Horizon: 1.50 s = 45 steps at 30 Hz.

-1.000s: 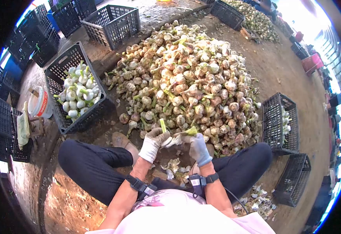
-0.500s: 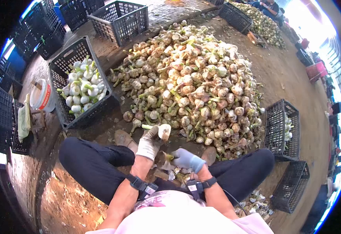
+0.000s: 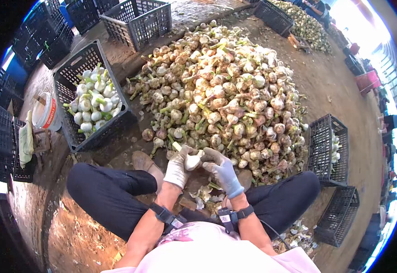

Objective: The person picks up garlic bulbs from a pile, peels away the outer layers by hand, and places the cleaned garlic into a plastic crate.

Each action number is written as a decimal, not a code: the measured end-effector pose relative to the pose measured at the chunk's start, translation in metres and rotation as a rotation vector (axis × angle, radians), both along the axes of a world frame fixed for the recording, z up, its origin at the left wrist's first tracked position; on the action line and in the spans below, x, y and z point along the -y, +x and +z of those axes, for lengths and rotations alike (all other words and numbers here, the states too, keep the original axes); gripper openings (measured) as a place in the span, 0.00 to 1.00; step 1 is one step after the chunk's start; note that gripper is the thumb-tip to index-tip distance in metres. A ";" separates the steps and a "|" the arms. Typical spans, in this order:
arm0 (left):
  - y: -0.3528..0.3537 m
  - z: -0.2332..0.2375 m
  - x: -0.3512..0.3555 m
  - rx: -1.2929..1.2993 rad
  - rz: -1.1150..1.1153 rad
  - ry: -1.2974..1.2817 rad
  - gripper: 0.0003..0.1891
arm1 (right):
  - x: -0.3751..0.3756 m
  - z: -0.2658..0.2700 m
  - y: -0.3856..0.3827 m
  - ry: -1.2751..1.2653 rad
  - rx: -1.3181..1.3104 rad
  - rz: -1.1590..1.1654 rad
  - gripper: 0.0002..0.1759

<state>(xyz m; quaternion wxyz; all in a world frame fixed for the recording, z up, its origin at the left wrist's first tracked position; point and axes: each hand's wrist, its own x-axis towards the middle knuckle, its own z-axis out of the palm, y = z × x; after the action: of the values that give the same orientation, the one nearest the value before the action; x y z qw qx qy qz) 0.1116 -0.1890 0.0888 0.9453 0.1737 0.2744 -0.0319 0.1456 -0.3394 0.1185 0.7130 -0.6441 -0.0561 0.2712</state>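
My left hand (image 3: 179, 164), in a white glove, is closed round a garlic bulb (image 3: 192, 162) whose pale green stem points up and left. In a grey-blue glove, my right hand (image 3: 221, 169) meets the bulb's right side, its thumb and fingers pinching at the outer skin. Both hands are between my bent knees, just before a large heap of unpeeled garlic (image 3: 225, 95). Peeled white bulbs with short stems (image 3: 93, 101) fill part of the black crate (image 3: 65, 86) to the left. Loose garlic skins (image 3: 203, 194) lie below my hands.
Another black crate (image 3: 137, 22) stands behind on the left, beside stacked crates. A white bucket (image 3: 46, 111) is at far left. Two more crates are at right, the upper crate (image 3: 328, 150) holding some white bulbs. Farther back, a person (image 3: 315, 8) sits by another garlic heap (image 3: 303, 27).
My right hand has come up from the skins below to the bulb, and what it held there is gone from view. The bulb has shifted slightly down and tilted in my left hand.
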 end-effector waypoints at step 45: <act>0.004 0.005 0.005 0.082 0.074 0.087 0.15 | 0.006 0.016 0.000 -0.010 -0.372 -0.110 0.14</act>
<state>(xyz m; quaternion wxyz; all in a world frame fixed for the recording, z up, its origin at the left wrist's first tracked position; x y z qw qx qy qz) 0.1159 -0.1939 0.0941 0.9478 0.2054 0.2429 0.0221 0.1454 -0.3458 0.1350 0.7215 -0.5887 0.1134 0.3463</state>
